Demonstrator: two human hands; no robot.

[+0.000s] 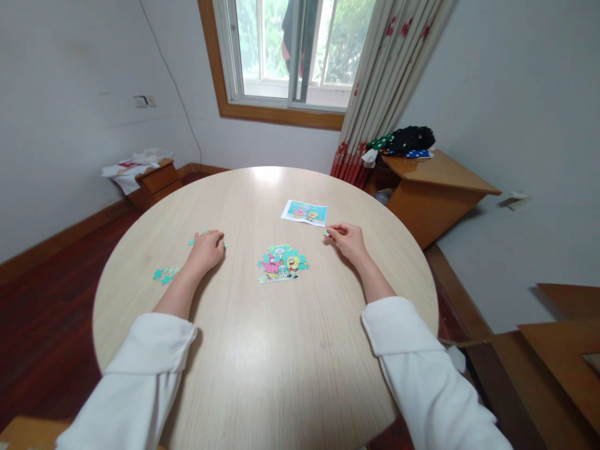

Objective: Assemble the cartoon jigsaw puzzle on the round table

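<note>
A partly joined cartoon jigsaw puzzle [281, 265] lies on the round table [262, 375] between my hands. My right hand [347, 241] pinches a small puzzle piece [325, 234] just beside the lower right corner of a printed reference picture [304, 213]. On the left, my left hand [206, 251] rests low over several loose teal pieces [191, 242], its fingers curled together. What those fingers hold, if anything, is hidden. More loose pieces [164, 279] lie left of my left forearm, which partly covers them.
Behind the table is a window [290, 56] with a curtain [375, 87]. A wooden cabinet [435, 175] with cloths [407, 142] piled on it stands at the right. A small wooden stand [159, 181] with papers or cloth on top is at the left.
</note>
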